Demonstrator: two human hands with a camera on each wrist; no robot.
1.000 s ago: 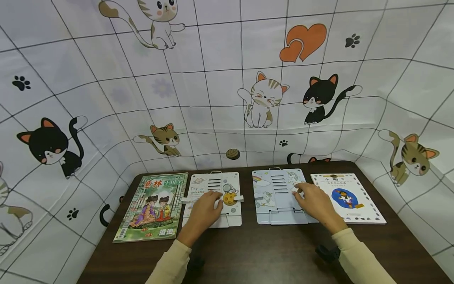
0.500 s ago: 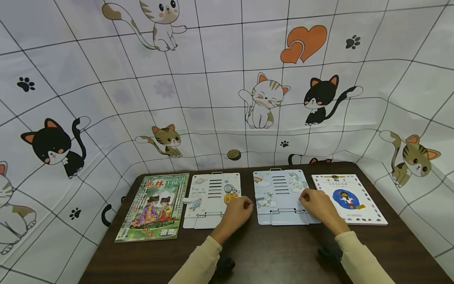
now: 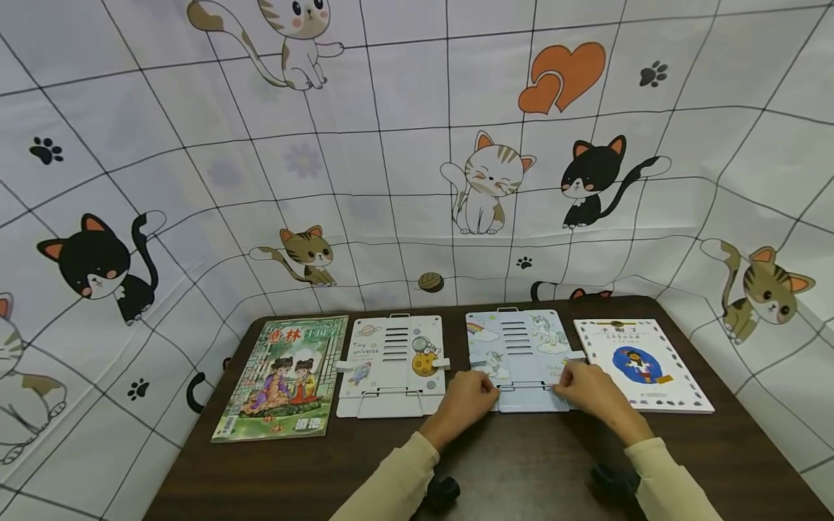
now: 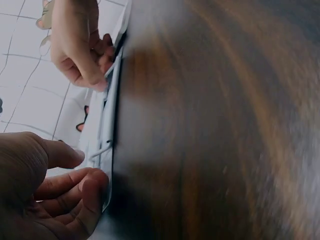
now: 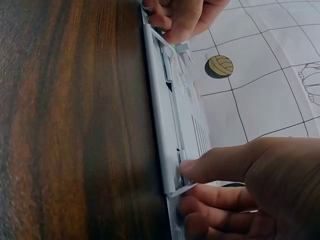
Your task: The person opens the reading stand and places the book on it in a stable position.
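Observation:
A pale blue book stand (image 3: 515,365) with unicorn and rainbow prints lies flat on the dark wooden table (image 3: 521,463). My left hand (image 3: 464,399) is at its lower left corner, the fingers curled at the edge beside the wire page clip. At the lower right corner, my right hand (image 3: 591,389) pinches the stand's edge, with thumb above and fingers below in the right wrist view. A thin wire (image 4: 104,150) runs along the front ledge between the two hands. The hands cover both lower corners.
To the left lie a white "Tiny universe" book stand (image 3: 391,354) and a green illustrated magazine (image 3: 287,383). A white book (image 3: 641,362) with a blue circle lies close at the right. Behind the table hangs a cat-print cloth (image 3: 391,159).
My left hand has moved right from the "Tiny universe" stand to the unicorn stand's lower left corner. My right hand has slid down to the lower right corner.

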